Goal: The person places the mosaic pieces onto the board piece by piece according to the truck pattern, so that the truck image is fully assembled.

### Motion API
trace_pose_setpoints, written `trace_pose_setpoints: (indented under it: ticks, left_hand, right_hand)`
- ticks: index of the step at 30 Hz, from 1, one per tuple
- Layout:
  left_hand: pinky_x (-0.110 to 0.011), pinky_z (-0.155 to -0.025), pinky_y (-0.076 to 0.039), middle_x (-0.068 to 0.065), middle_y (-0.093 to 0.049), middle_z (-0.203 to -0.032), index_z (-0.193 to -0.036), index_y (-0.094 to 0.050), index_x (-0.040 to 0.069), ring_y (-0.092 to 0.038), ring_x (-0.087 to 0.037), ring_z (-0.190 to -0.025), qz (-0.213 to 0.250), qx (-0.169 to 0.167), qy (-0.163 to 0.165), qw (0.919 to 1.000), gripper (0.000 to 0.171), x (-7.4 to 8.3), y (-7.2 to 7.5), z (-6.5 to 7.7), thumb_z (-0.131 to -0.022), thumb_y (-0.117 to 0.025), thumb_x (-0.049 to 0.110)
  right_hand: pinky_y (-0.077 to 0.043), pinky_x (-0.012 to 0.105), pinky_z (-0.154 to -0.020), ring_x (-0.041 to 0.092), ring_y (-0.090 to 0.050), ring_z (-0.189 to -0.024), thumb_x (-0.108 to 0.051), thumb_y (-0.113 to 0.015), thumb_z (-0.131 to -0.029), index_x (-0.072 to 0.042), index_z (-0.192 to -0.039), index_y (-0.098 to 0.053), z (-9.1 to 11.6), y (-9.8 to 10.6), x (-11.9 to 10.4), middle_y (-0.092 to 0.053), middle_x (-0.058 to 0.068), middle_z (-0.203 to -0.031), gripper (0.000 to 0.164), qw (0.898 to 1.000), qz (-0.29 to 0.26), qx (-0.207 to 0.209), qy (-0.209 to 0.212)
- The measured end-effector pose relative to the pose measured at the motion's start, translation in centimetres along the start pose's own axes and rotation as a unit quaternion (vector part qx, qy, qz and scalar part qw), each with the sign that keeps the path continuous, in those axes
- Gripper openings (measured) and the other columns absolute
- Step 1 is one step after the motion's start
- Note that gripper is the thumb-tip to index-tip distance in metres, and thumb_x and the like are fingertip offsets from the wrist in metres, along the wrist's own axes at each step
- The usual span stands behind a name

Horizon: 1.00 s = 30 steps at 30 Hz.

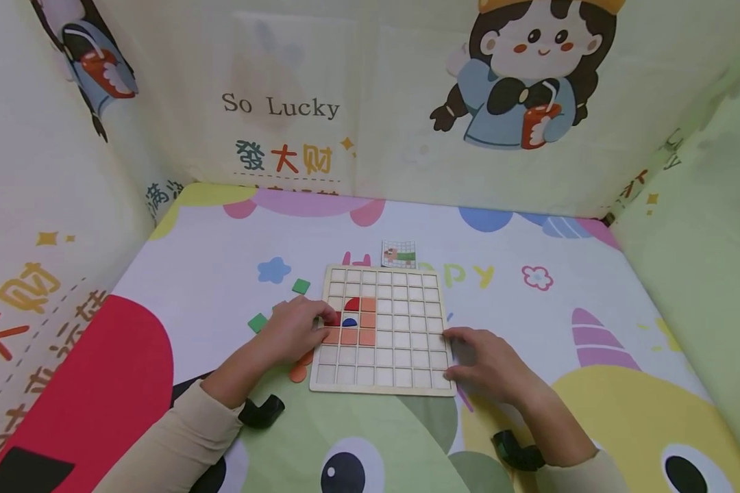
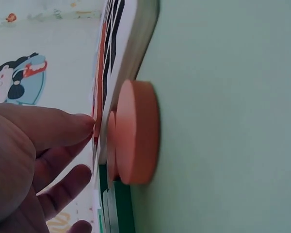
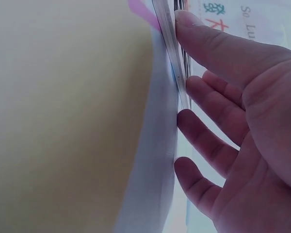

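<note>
Pale printed cloth walls [image 1: 407, 82] rise at 9, 12 and 3 o'clock, with cartoon figures and the words "So Lucky". Below lies a tabletop [image 1: 499, 301] covered in bright cartoon prints. Two beige sleeves [image 1: 179, 438] reach in from 7 and 5 o'clock.

At the centre, a square, pale wooden board [image 1: 401, 339] lies flat, divided by thin strips into a grid of small cells; most are bare. Clock directions from here on are taken from the board's middle.

The left hand [image 1: 292, 329] is at 9 o'clock, relaxed, thumb and forefinger slightly parted, their tips on pieces at the board's edge; it partly covers what lies beneath. The right hand [image 1: 490, 363], just past 3 o'clock, is loosely spread, thumb and fingertips touching the rim. A dark wrist device [image 1: 262, 412] sits below the left hand, at 7 to 8 o'clock.

A small picture card [image 1: 398, 254] lies just beyond the board at 12. Loose green squares [image 1: 301, 286] lie at 9 to 10, orange discs [image 1: 299, 373] at 8, close to the board.

Inside the grid, toward 9 o'clock, salmon tiles [image 1: 367, 336] form a corner around a blue half-round piece [image 1: 349, 322]. A red curved piece [image 1: 353, 305] sits above it; a red tile [image 1: 338, 319] beside it is half hidden by the left forefinger.
</note>
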<state>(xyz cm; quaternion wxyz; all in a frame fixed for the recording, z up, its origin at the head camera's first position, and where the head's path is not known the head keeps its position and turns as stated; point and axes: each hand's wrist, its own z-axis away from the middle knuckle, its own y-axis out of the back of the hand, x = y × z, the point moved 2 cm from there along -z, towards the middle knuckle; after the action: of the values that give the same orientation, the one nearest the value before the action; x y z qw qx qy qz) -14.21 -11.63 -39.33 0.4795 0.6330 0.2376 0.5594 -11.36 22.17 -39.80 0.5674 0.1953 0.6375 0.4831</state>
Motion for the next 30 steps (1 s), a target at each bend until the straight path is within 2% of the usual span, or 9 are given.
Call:
trace_pose_setpoints:
  ticks: [12, 30]
  left_hand:
    - [-0.045, -0.086, -0.045, 0.002, -0.066, -0.101, -0.109, -0.074, 0.014, -0.054, -0.023, -0.102, 0.016, 0.004, 0.006, 0.9998, 0.02, -0.35, -0.15, 0.13, -0.089, -0.076, 0.018]
    - [-0.047, -0.085, -0.046, -0.001, -0.066, -0.105, -0.111, -0.073, 0.013, -0.055, -0.026, -0.105, 0.011, 0.001, 0.001, 0.9999, 0.025, -0.3, 0.29, -0.03, -0.088, -0.078, 0.019]
  right_hand:
    - [-0.04, 0.057, -0.1, 0.038, -0.056, -0.118, -0.024, -0.087, -0.077, -0.007, -0.13, -0.063, 0.02, -0.14, 0.11, -0.063, 0.013, -0.127, 0.06, 1.0, -0.014, -0.001, -0.002]
    - [-0.039, 0.057, -0.102, 0.038, -0.054, -0.12, -0.023, -0.085, -0.08, -0.006, -0.131, -0.062, 0.32, -0.05, 0.05, -0.063, 0.012, -0.129, 0.059, 1.0, -0.016, 0.001, 0.001]
